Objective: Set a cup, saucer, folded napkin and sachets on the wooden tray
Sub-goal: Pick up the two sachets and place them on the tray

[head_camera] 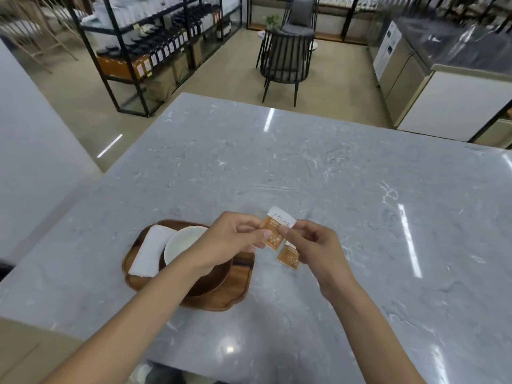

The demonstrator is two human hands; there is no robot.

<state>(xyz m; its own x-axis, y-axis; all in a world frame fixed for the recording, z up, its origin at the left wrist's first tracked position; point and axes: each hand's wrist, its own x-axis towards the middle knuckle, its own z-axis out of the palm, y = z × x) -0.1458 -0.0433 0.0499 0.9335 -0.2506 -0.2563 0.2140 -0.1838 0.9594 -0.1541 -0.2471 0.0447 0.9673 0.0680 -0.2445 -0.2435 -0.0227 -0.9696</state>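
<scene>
cup (185,245), saucer (214,275), napkin (151,252) sitting on tray (238,284) — left hand (235,239) & right hand (310,245) pinching one sachet (275,231), 2nd sachet (288,256) lying on desk (304,167) beside tray's right edge.

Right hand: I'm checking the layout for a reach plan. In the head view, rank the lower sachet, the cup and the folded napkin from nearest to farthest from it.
From the right hand:
1. Lower sachet, right beside it, just off the tray.
2. Cup, on the tray, left.
3. Folded napkin, at the tray's far left.

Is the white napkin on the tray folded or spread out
Folded. The white napkin lies as a narrow thick rectangle along the left side of the wooden tray, beside the cup, not opened flat.
</scene>
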